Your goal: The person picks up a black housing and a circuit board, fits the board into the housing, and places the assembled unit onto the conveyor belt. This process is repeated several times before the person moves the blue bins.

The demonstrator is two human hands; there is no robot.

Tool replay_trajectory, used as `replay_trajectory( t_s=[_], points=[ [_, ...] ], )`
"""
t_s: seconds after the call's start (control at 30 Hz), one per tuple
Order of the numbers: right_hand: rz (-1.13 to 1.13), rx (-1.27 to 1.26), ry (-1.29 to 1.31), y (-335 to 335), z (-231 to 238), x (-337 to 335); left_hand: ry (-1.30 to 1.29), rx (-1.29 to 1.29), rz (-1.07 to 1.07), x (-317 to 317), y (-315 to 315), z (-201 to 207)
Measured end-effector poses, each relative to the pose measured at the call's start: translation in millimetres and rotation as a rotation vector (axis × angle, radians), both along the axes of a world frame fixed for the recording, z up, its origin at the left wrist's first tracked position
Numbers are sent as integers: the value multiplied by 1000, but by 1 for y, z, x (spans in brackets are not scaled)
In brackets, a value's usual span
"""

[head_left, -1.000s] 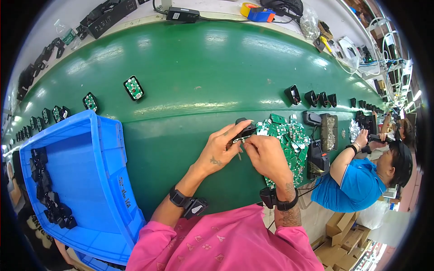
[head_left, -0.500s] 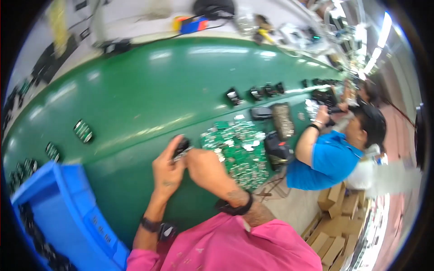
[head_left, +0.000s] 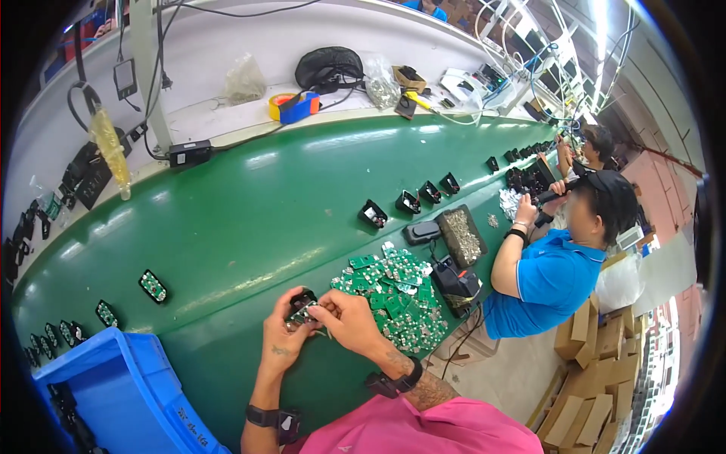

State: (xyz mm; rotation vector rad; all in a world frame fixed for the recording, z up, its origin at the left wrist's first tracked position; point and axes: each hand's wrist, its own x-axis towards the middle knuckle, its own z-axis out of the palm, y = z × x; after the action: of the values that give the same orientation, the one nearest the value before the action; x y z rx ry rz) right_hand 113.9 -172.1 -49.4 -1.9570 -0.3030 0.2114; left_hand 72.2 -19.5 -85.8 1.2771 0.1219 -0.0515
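While pinching a small black housing (head_left: 301,301) with a green circuit board (head_left: 300,314) at lower centre between left hand (head_left: 283,339) and right hand (head_left: 346,318) fingertips, working just left of a green board pile (head_left: 393,291), blue bin (head_left: 113,393) lower left.

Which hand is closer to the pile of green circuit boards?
Right. The right hand almost touches the pile of green circuit boards; the left hand is beyond it, nearer the blue bin.

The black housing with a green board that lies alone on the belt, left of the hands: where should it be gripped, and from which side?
The black housing lies flat and open side up, long axis slanting along the green belt. Probably best pinched across its two long outer walls from above, keeping fingertips off the exposed board. Nothing lies close around it.
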Motion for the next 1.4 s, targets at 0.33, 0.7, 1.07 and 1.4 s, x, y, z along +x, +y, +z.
replay_trajectory(
  t_s=[0.33, 0.7, 1.07, 1.4],
  points=[
    [-30, 96, 132, -7, -3, 4, -56, -114, -163, 2, 0, -6],
    [70, -10, -39, -6, 0, -1, -223, 142, 163, 4, -8, -31],
    [55, 17, -24, -3, 12, -17, -254, 116, 248, 5, -16, -28],
    [271, -143, -5, -5, 24, -4, -136, 358, 213, -3, -6, -21]
  ],
)
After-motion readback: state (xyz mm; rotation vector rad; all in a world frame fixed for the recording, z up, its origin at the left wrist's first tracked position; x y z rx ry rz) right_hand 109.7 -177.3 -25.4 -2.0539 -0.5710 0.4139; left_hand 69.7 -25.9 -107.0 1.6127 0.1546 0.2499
